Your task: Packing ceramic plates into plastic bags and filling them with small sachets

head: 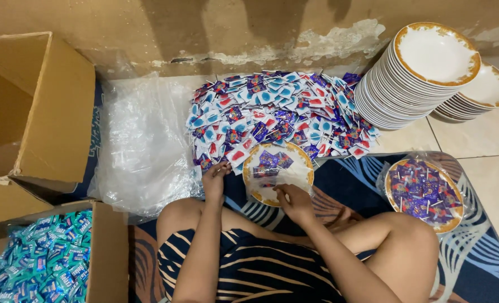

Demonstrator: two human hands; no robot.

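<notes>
Seen from the head camera, a person sits cross-legged on a patterned mat. Directly ahead lies a gold-rimmed plate (303,168) holding a few small sachets. The right hand (295,202) rests at the plate's near rim, fingers curled together, seemingly pinching a sachet, though this is not clear. The left hand (214,179) reaches just left of the plate, fingertips pressed onto the edge of the sachet pile (277,112), which spreads beyond the plate towards the wall. The left hand is nearer the pile.
</notes>
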